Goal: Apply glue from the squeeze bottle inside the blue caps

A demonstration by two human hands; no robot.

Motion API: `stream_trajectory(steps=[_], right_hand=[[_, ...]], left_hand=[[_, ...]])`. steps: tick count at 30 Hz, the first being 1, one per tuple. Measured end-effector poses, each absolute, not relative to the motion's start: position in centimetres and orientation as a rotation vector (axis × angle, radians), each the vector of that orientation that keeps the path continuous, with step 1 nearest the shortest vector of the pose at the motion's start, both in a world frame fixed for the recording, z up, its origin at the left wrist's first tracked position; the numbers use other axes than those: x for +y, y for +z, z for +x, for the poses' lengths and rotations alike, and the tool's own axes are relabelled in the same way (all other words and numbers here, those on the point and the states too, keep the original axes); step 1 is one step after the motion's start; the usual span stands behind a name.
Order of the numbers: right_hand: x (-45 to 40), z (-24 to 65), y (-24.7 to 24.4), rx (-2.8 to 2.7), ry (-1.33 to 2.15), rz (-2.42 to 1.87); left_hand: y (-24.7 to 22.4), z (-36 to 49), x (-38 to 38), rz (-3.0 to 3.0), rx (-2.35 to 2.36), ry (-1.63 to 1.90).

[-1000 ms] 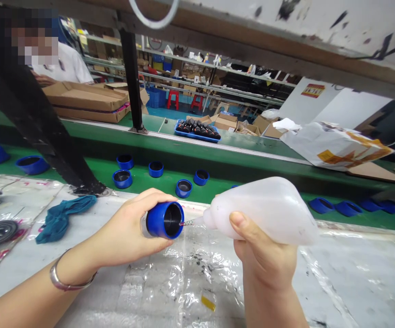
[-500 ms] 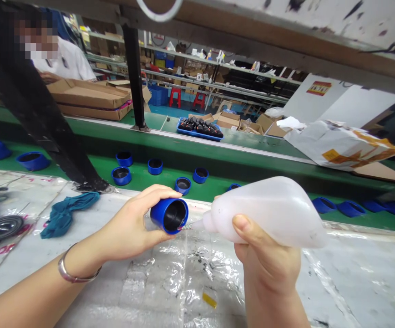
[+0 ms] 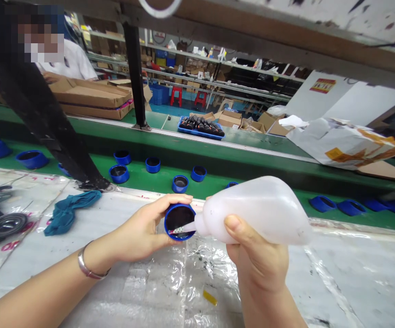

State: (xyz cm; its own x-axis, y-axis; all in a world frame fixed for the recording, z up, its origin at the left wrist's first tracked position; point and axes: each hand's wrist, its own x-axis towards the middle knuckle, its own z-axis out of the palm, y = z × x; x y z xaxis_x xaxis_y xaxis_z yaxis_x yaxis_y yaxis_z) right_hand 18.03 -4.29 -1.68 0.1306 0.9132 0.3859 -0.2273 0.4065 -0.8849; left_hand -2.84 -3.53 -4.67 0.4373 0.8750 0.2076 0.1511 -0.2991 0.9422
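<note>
My left hand grips a round blue cup-like part by its side, thumb below and fingers above. Its dark hollow inside faces me. In my right hand is a translucent white squeeze bottle, tipped on its side with its neck to the left. The bottle's thin nozzle, wrapped in something patterned near the tip, reaches inside the mouth of the blue part. Whether liquid comes out, I cannot tell.
Several blue parts stand along the green conveyor belt. A teal cloth and black rings lie left on the plastic-covered table. A black post slants at left. Across the belt, a person sits behind cardboard boxes.
The nozzle has moved left, deeper into the blue part's mouth. My left hand has turned the part so its opening faces me more, and the bottle has shifted left.
</note>
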Motion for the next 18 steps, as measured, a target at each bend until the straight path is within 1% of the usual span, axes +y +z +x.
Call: stream_trajectory(steps=[5,11,18], right_hand=[[-4.12,17.96,-1.79,-1.145,0.946,-0.747],[-3.93,17.72,-1.82,-1.128,0.851,-0.796],[-4.28,17.39,-1.84,-1.103,0.775,-0.774]], left_hand=[[-5.16,-2.44,-3.71,1.682,0.807,0.928],[-5.14,-2.01,-3.94,1.603,0.855,0.859],[-4.99,-1.89,-3.85,1.655,0.939,0.840]])
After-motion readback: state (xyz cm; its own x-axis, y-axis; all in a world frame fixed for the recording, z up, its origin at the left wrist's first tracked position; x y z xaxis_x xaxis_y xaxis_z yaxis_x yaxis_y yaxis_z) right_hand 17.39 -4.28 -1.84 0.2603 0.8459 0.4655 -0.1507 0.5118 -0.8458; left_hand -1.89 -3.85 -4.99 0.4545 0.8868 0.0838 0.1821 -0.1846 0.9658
